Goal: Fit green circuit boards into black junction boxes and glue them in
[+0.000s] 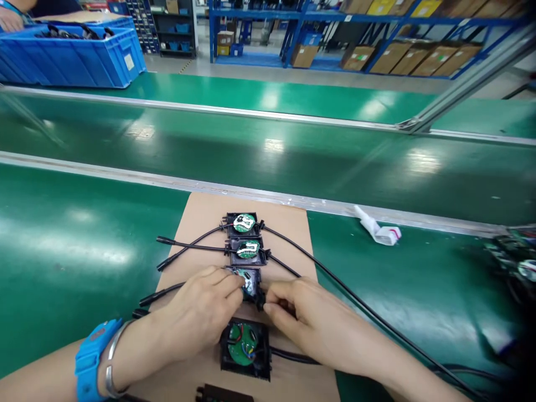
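Several small black boxes with green circuit boards lie in a row on a brown cardboard sheet (201,218), each with black cables at its sides. My left hand (201,315) is closed, its fingertips pinching the third box (248,281) at its left side. My right hand (307,321) is closed on the black cable connector (260,304) at that box's right side. The two far boxes (244,223) (248,250) lie untouched behind. A larger-looking box (245,347) with a round green board sits just below my hands. A blue wristband (92,357) is on my left wrist.
A white tube-like item (379,230) lies on the green bench to the right. A green conveyor belt (268,145) runs across behind it. A blue crate (71,53) stands at the far left; another person's hand (10,19) shows beside it. Dark parts (513,257) sit at the right edge.
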`<move>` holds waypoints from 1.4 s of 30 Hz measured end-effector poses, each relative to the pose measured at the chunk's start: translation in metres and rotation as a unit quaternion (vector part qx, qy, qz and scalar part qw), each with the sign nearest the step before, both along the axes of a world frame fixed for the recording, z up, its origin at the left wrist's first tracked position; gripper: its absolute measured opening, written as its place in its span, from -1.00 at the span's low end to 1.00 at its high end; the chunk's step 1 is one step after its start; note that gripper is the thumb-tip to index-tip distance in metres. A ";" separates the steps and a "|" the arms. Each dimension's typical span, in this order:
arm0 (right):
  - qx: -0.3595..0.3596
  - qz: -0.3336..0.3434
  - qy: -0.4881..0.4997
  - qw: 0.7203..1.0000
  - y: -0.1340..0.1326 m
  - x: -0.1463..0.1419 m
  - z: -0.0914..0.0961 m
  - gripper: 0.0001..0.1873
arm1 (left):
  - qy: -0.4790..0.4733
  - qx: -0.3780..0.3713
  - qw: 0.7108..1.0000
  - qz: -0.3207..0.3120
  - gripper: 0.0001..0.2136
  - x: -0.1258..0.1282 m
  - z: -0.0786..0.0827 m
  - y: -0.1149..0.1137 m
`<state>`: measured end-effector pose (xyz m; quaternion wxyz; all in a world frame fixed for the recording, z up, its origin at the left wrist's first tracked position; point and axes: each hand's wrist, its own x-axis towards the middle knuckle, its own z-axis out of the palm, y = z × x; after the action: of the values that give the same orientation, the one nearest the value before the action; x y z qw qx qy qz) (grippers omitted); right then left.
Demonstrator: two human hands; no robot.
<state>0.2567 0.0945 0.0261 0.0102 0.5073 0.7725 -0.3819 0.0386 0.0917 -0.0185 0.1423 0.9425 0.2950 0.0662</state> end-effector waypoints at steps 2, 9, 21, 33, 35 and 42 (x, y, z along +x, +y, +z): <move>0.013 0.000 0.040 0.999 0.001 0.001 -0.005 -0.77 | -0.002 -0.006 1.000 0.002 -0.82 -0.001 0.000 -0.001; 0.309 0.072 0.128 0.940 -0.004 0.011 -0.044 -0.82 | -0.002 0.009 1.000 -0.008 -0.77 -0.002 -0.001 0.000; 0.390 0.116 -0.007 0.914 -0.006 0.011 -0.050 -0.76 | 0.000 -0.001 1.000 0.007 -0.58 0.006 0.007 0.001; 0.334 0.050 0.023 0.941 -0.006 0.009 -0.053 -0.77 | 0.020 -0.019 1.000 0.012 -0.56 0.010 0.006 0.003; 0.298 -0.006 0.092 0.950 -0.007 0.013 -0.055 -0.82 | 0.032 -0.013 0.999 0.006 -0.46 0.007 0.006 0.003; 0.305 -0.035 0.152 0.940 -0.006 0.009 -0.056 -0.79 | 0.075 0.001 0.997 0.002 -0.43 0.013 0.012 0.002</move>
<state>0.2653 0.0886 -0.0295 -0.2759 0.4484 0.8261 -0.2008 0.0513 0.0939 -0.0063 0.1186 0.9443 0.3068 -0.0042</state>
